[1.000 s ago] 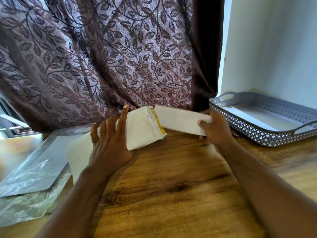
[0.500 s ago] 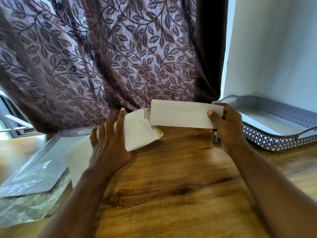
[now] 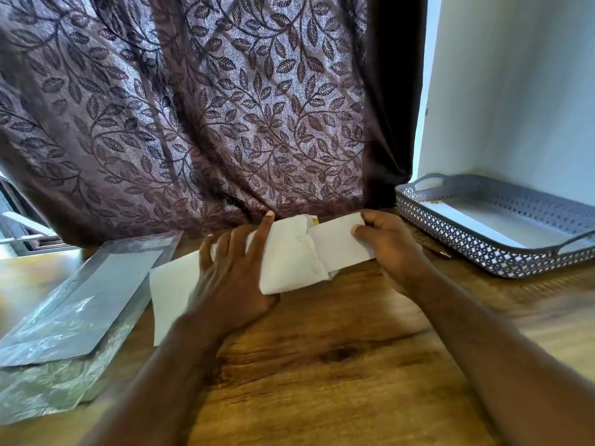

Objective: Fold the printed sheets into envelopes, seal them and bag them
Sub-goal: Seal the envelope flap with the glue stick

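Head view looks down on a wooden table in front of a leaf-patterned curtain. At mid-frame the left hand grips a white envelope, with its index finger stretched along the upper edge and its other fingers behind. The right hand has its fingers curled and pinches the right end of a folded sheet between thumb and fingers. The sheet's left end meets the envelope's mouth, but I cannot tell whether it is inside. A flat white sheet lies on the table under the left wrist. Clear plastic bags lie stacked at the lower left of the frame. A grey perforated tray sits at the right edge, holding white paper.
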